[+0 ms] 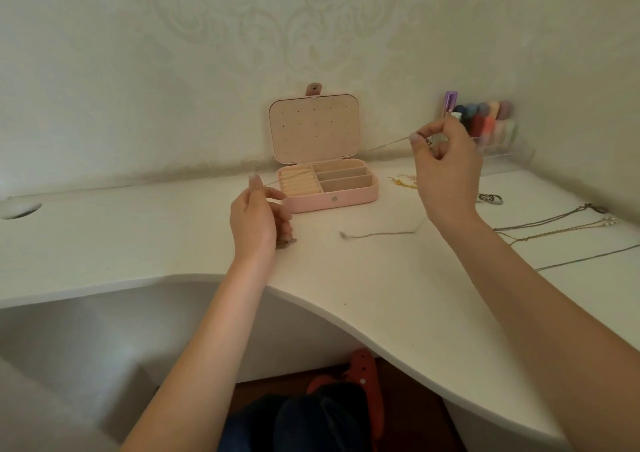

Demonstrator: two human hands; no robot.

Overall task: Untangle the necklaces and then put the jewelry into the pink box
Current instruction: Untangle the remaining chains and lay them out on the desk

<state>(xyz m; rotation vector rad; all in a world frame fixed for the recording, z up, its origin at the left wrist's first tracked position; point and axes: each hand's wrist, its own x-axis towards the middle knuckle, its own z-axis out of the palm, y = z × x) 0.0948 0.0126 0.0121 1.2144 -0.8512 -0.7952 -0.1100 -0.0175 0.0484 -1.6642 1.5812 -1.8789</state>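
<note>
Left hand (258, 216) and right hand (445, 171) are each pinching an end of a thin necklace chain (384, 145), holding it stretched above the open pink box (329, 188) at the far side of the white desk (173, 237).

The chain (379, 234) at three o'clock of the left hand (258, 216) is blurring, perhaps swinging; necklaces (554, 224) are running off the right edge.
</note>
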